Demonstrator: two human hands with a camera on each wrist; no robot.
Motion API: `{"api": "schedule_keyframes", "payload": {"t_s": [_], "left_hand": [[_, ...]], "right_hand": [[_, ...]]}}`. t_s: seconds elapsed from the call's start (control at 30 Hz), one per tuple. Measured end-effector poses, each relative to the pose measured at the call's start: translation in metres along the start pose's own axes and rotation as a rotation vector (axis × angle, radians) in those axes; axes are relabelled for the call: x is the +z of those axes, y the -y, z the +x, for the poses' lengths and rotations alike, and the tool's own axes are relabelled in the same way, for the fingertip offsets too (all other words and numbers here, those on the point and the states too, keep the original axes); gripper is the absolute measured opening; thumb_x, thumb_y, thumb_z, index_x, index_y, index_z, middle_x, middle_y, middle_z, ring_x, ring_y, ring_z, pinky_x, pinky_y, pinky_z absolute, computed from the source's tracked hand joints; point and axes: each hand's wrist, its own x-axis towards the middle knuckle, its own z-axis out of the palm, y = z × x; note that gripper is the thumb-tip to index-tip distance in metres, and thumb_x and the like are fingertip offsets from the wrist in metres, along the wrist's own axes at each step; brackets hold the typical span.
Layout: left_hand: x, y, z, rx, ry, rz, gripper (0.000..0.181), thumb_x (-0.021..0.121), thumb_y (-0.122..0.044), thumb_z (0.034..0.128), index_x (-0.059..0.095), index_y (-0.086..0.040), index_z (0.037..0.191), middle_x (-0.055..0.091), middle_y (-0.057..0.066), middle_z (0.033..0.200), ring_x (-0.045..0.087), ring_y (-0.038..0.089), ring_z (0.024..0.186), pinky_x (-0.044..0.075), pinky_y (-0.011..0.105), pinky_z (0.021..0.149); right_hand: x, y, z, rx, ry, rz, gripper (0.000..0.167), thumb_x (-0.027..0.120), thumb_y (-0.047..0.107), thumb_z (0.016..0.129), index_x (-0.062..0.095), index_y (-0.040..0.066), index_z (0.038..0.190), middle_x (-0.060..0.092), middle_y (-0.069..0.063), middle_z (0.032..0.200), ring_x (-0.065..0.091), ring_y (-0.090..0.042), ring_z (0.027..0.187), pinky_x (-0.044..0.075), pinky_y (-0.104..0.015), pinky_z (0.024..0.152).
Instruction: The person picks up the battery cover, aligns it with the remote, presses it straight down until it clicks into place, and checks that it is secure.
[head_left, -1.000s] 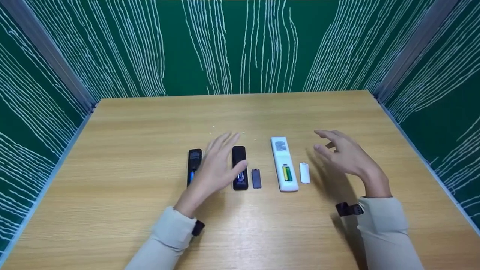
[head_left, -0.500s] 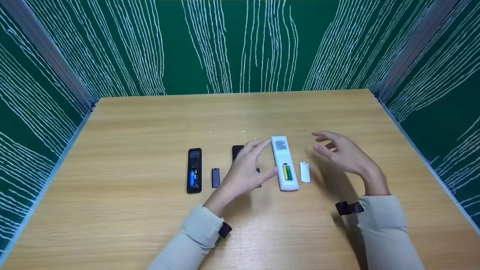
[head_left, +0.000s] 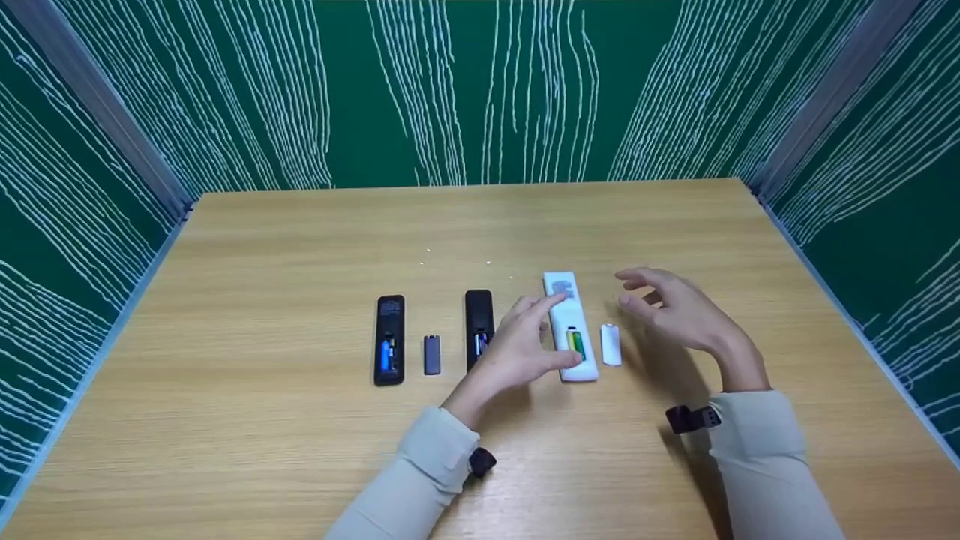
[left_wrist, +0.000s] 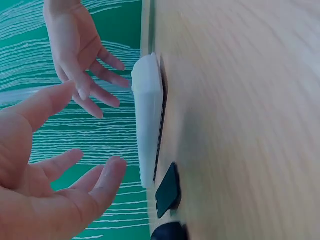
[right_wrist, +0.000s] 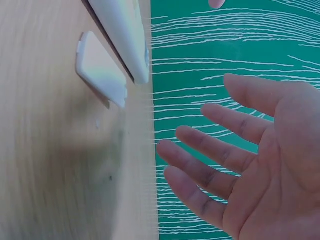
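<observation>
On the table, I'm seeing the white remote lying lengthwise away from the person, between the nearer left hand and the right hand, both hovering empty, fingers apart.

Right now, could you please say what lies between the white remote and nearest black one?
A small dark cover lies there; it shows in the left wrist view.
</observation>
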Motion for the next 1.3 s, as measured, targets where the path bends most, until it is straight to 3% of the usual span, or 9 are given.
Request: {"api": "schedule_keyframes", "payload": {"t_s": [0.27,0.7,1.0,1.3], "left_hand": [[0.009,0.003,0.004,-0.071,0.032,-0.043,0.088,0.091,-0.018,0.0854,0.047,-0.023,0.162,0.049,0.008,0.153,0.058,0.026,0.129,0.051,0.036,0.106],[0.015,0.007,0.006,-0.102,0.047,-0.016,0.091,0.092,-0.018,0.0837,0.046,-0.021,0.162,0.048,0.008,0.152,0.056,0.021,0.127,0.045,0.035,0.113],[0.016,0.01,0.007,-0.134,0.074,-0.052,0.096,0.093,-0.013,0.0811,0.044,-0.019,0.163,0.053,0.007,0.137,0.06,0.02,0.116,0.052,0.03,0.101],[0.016,0.008,0.007,-0.152,0.095,0.005,0.096,0.092,-0.005,0.0803,0.044,-0.016,0.163,0.053,0.007,0.131,0.058,0.017,0.106,0.05,0.024,0.087]], "right_hand": [[0.004,0.0,0.003,-0.003,0.012,-0.013,0.058,0.057,0.044,0.109,0.05,0.013,0.157,0.054,-0.019,0.151,0.055,-0.04,0.128,0.053,-0.058,0.101],[0.008,-0.002,0.007,-0.033,0.03,-0.027,0.052,0.059,0.037,0.109,0.054,0.01,0.153,0.058,-0.02,0.147,0.06,-0.038,0.123,0.055,-0.056,0.1],[0.012,-0.005,0.009,-0.015,0.039,-0.019,0.051,0.06,0.036,0.109,0.054,0.011,0.153,0.057,-0.02,0.147,0.06,-0.039,0.124,0.053,-0.058,0.102],[0.016,-0.006,0.011,-0.018,0.053,-0.024,0.048,0.06,0.034,0.109,0.056,0.011,0.151,0.061,-0.018,0.141,0.062,-0.036,0.119,0.054,-0.052,0.097]]}}
